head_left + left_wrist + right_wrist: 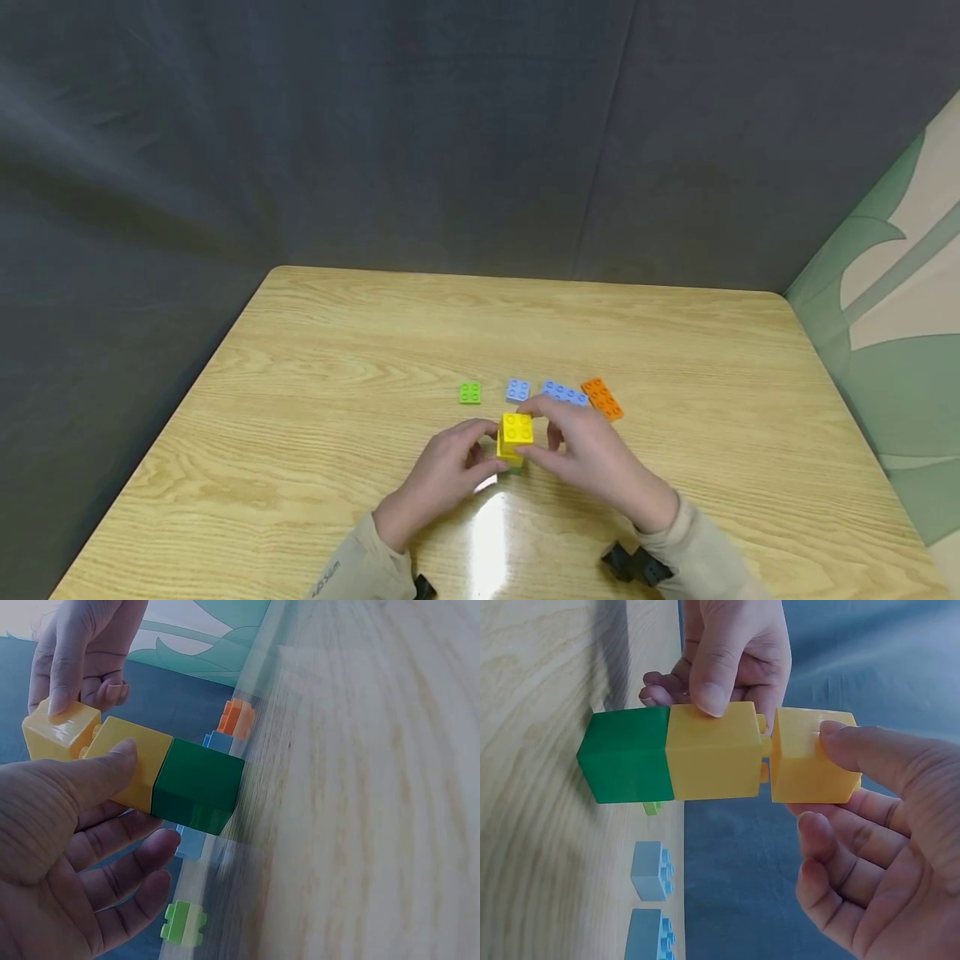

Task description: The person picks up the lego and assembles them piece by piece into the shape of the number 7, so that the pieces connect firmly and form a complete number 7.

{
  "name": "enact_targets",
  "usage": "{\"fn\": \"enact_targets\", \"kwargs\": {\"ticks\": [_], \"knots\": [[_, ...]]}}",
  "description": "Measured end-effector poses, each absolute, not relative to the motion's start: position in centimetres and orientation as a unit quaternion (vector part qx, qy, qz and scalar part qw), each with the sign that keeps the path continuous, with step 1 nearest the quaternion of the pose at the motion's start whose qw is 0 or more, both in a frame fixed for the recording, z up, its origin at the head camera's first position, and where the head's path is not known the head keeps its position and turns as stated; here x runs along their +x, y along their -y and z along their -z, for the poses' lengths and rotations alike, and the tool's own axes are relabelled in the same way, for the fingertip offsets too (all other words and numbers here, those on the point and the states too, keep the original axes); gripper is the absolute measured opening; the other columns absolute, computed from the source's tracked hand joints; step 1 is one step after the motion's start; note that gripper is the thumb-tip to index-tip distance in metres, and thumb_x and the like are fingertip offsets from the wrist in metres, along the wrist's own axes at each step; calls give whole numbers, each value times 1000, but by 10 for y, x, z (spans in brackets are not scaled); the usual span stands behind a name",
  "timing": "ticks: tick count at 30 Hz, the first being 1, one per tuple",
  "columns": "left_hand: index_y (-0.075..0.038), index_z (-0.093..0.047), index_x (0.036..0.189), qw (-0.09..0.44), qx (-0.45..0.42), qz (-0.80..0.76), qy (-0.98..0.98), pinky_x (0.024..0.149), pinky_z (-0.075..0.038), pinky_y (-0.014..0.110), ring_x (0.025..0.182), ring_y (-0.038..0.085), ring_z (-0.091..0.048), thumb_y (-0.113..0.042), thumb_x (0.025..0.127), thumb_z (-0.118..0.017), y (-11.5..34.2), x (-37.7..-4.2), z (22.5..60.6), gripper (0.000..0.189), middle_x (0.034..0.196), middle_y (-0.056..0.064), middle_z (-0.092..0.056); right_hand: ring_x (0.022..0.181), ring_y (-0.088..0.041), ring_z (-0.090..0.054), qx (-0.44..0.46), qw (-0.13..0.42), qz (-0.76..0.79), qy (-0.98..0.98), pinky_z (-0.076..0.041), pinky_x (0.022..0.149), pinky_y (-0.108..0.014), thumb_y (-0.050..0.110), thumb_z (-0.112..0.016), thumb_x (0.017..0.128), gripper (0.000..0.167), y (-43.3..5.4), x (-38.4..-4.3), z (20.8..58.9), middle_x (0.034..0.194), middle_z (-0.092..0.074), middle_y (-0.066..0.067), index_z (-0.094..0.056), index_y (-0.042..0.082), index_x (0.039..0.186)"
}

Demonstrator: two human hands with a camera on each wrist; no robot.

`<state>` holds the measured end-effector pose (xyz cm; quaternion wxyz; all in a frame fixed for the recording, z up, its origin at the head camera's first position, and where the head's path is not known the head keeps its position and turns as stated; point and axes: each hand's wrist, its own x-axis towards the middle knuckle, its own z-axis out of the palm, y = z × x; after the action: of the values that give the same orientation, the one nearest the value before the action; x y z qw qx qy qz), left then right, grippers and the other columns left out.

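A green toy brick (626,756) stands on the table with a yellow brick (714,754) stacked on top of it. My left hand (448,460) pinches that lower yellow brick between thumb and fingers. Directly above, my right hand (588,442) pinches a second yellow brick (517,428) by its sides. In the right wrist view a narrow gap shows between the two yellow bricks, with the lower one's studs visible in it. The upper brick sits slightly tilted over those studs. From the head view, the green brick is mostly hidden under the yellow ones.
Beyond the hands lie a light green brick (470,393), a small blue brick (517,390), a longer blue brick (564,392) and an orange brick (602,399), in a loose row. The wooden table (337,333) ends at a dark curtain (450,150) behind.
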<state>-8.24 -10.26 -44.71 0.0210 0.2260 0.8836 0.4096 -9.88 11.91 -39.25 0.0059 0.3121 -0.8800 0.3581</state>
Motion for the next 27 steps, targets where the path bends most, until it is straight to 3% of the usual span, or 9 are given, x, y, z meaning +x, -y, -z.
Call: {"fn": "enact_targets", "kwargs": {"ticks": [15,22,27], "knots": [[-18,-64,117,23,221,-409,-885,60,-49,18,70,1,-53,-34,88,-73,102,-83,449,35,104,-11,-64,57,-2,-45,310,2,-357,881,-40,43,-20,24,-80,83,37,-114,-98,398,75,-56,15,-64,15,115],[-17,-64,117,22,222,-407,-886,60,-49,18,70,1,-53,-33,88,-73,102,-83,449,34,102,-11,-63,57,-1,-45,315,8,-356,880,-40,43,-19,26,-79,83,35,-112,-98,401,79,-63,6,-65,15,113],[-18,-64,117,24,220,-407,-886,61,-49,19,71,1,-53,-34,88,-73,102,-84,449,35,102,-11,-63,56,-1,-44,315,14,-349,882,-40,42,-19,28,-79,83,33,-111,-98,402,74,-57,12,-66,16,111]]}}
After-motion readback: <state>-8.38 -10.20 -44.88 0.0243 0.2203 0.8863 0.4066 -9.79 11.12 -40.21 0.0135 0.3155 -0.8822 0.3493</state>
